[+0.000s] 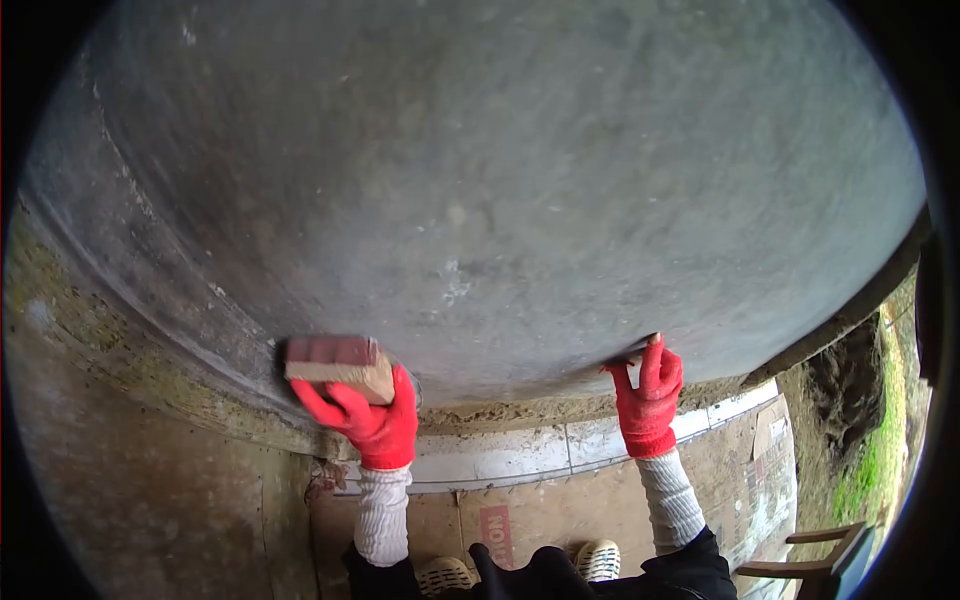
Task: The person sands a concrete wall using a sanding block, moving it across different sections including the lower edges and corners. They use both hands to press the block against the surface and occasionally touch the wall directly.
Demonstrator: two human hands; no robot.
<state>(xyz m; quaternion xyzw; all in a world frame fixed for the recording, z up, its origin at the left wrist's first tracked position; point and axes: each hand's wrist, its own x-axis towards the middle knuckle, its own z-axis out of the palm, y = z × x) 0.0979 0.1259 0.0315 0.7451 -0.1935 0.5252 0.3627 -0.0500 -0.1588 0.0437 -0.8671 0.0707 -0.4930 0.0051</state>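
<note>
My left hand (372,425), in a red glove with a white knitted cuff, is closed around a block (345,370). The block is pale tan below with a dark red upper layer, slightly blurred, and sits against the grey wall (520,200). My right hand (650,395), gloved the same way, is raised at the wall's lower part. Its index finger points up with the tip at the surface, and the thumb is spread to the side. Nothing shows clearly in that hand, though a dark shadow lies beside the fingers.
The broad grey surface curves across the view, bordered on the left by a raised rim (150,230). White tiles (520,455) run along its base. Cardboard (580,500) covers the floor near my shoes (598,560). A wooden chair (820,565) stands at the lower right, near grass (870,450).
</note>
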